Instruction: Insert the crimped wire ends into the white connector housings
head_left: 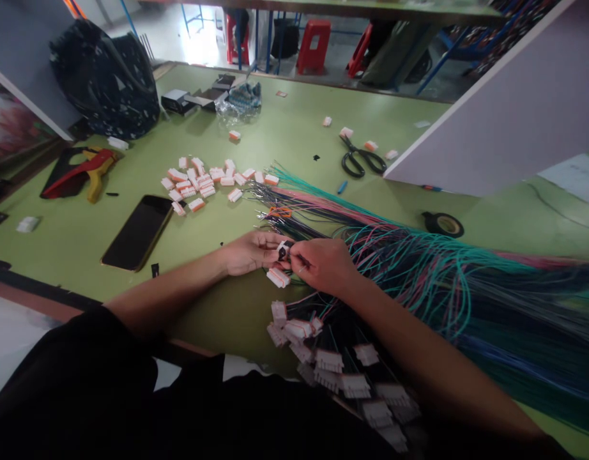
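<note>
Near the middle of the green table (218,236), my left hand (250,253) pinches a small black and white piece (283,249). Its right side meets my right hand (323,263), whose fingers are closed; what they hold is too small to make out. A white and orange connector (278,276) lies just below the two hands. Right of my hands spreads a large bundle of green, pink and dark wires (409,249), with bare ends above my fingers. Wired white connectors (329,361) are heaped by my right forearm.
Loose connectors (191,182) lie beyond my left hand, near a phone (137,231) and a red and yellow tool (86,172). Black scissors (359,156) and a tape roll (443,224) sit at the right. A dark bag (105,76) stands back left, a pale panel (505,96) right.
</note>
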A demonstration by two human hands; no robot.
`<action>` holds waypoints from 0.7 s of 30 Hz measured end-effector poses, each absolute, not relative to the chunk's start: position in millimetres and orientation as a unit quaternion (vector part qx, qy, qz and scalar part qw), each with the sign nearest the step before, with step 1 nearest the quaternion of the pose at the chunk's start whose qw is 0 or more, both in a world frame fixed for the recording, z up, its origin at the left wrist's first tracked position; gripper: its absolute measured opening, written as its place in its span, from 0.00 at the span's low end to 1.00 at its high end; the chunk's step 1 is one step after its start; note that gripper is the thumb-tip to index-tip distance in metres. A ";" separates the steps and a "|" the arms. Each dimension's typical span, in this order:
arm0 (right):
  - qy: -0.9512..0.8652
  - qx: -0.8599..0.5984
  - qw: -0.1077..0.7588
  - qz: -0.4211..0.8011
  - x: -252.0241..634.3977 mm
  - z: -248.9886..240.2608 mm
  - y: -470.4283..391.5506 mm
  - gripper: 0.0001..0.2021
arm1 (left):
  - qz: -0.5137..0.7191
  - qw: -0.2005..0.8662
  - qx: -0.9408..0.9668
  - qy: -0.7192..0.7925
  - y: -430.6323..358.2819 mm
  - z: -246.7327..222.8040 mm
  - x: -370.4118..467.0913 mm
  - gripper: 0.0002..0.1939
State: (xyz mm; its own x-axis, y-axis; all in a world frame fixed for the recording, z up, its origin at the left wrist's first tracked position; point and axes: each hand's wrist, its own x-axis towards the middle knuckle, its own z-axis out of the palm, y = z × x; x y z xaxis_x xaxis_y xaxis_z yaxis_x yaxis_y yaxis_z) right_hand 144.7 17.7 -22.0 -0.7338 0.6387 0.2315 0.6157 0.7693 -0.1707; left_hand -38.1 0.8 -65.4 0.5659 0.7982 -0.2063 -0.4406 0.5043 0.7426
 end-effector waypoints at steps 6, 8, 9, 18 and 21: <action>-0.893 -0.372 0.181 0.177 147.1 -19.3 22.7 0.07 | 0.397 0.803 0.336 0.292 1.7 -61.0 -38.2 0.22; -0.881 -0.378 0.200 0.203 147.8 -19.1 23.7 0.05 | 0.401 0.800 0.336 0.296 2.4 -60.8 -38.1 0.23; -0.880 -0.378 0.202 0.204 147.9 -19.5 23.9 0.05 | 0.403 0.798 0.335 0.298 2.4 -60.6 -37.7 0.23; -0.853 -0.379 0.245 0.261 149.1 -21.6 31.0 0.10 | 0.425 0.747 0.359 0.365 4.7 -41.3 -33.1 0.23; -0.852 -0.408 0.240 0.223 147.5 -22.1 34.3 0.16 | 0.417 0.714 0.388 0.407 8.2 -34.2 -33.4 0.17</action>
State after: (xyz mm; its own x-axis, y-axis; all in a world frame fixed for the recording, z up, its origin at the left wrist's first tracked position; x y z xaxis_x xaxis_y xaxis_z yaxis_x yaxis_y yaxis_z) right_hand 147.5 34.3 -22.1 -0.5511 0.8029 0.2274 0.5886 0.5671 -0.5761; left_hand -33.4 8.2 -34.2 0.3214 0.9111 -0.2580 -0.2788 0.3514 0.8937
